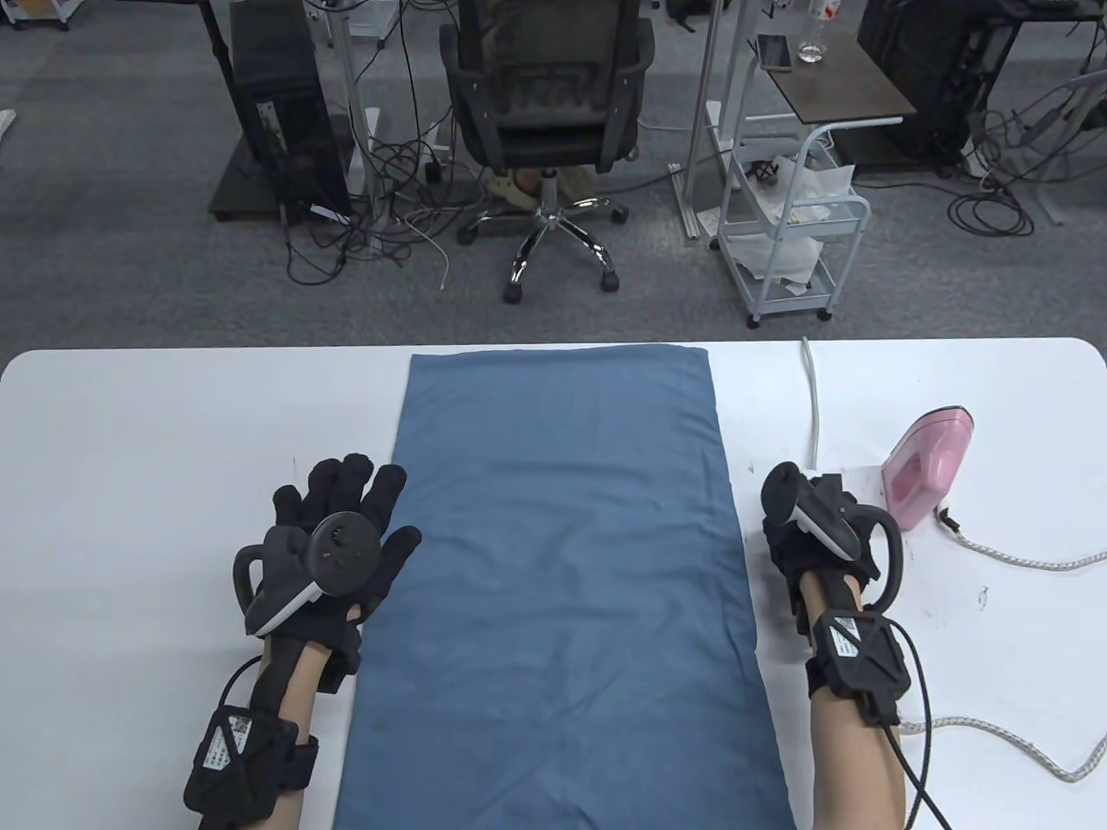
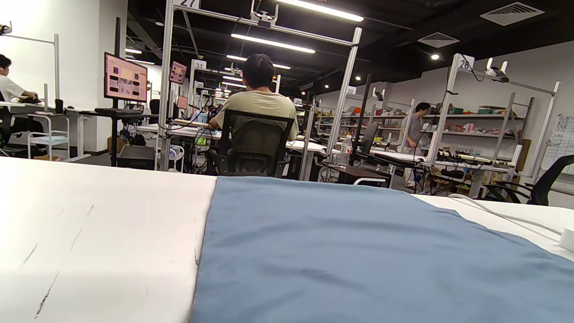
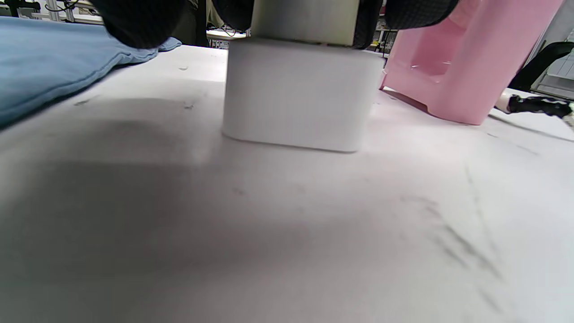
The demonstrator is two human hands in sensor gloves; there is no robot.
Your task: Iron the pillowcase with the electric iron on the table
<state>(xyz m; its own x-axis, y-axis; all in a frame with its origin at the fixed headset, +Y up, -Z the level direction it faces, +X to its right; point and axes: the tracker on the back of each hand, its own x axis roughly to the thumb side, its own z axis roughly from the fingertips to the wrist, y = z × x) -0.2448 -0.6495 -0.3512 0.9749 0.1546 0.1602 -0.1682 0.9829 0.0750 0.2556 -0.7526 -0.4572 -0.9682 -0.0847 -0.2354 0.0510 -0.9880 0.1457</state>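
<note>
White table carries everything. Left hand lies flat, fingers spread and holding nothing, at the left edge of the pillowcase, thumb side just on the cloth. Blue pillowcase is spread flat at table centre, running near to far. Right hand is just right of it, fingers closed down on a white block that stands on the table. Pink iron stands further right, cord trailing to the right.
</note>
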